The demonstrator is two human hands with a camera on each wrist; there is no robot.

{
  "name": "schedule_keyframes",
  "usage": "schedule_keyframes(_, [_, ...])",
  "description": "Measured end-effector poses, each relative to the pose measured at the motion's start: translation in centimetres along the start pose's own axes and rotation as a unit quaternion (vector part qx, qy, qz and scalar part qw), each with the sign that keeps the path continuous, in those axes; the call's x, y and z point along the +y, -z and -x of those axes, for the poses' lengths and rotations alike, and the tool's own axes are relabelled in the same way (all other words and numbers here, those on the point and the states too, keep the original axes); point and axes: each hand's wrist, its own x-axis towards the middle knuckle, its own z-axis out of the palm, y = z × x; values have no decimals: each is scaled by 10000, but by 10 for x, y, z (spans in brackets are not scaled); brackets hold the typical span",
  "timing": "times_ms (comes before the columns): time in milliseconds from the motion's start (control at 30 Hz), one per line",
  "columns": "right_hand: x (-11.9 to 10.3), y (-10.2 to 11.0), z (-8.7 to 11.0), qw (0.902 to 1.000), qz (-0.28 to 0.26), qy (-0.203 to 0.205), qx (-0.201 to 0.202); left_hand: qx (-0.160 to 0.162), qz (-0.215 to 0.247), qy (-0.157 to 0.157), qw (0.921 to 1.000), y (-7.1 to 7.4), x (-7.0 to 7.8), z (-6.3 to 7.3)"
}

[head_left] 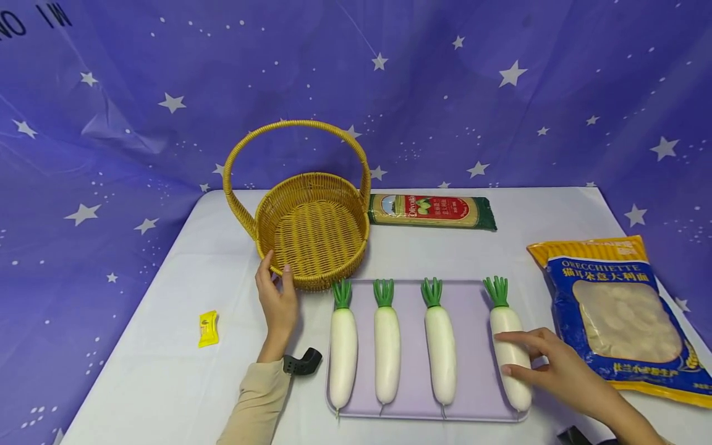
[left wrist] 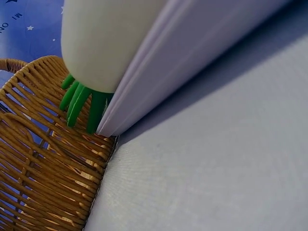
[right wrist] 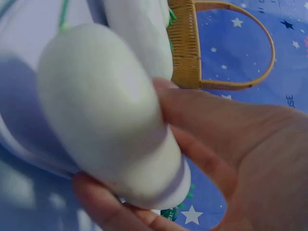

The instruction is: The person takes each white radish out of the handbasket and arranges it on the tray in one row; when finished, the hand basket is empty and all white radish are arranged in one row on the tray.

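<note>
Several white radishes with green tops lie side by side on a lilac tray. My right hand holds the rightmost white radish, which lies at the tray's right edge. In the right wrist view, the thumb and fingers wrap around that radish. My left hand touches the near rim of a wicker basket with fairly straight fingers. The basket holds nothing. Nearest that hand on the tray is the leftmost white radish. The left wrist view shows basket, radish and tray edge, but no hand.
A spaghetti packet lies behind the tray, beside the basket. On the right is a blue and yellow orecchiette bag. A small yellow wrapped candy sits on the white table at the left. A purple starry cloth hangs behind.
</note>
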Motion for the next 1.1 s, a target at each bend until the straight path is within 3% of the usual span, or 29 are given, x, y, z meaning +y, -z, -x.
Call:
schedule_keyframes(233, [-10,-7,1,9991,348,-103,-226,-11,-12,-16,10000,-1,-1,-1])
schedule_keyframes(500, [-15,-15,0,9966,822,11,-78,12,8,-17,10000,-1,-2,0])
schedule_keyframes(833, [-15,-18,0,9951,949,242,136,30,-2,-30,10000,-1,-2,0])
schedule_keyframes(1100, [-17,-19,1,9946,1022,137,61,18,-37,-4,10000,0,-2,0])
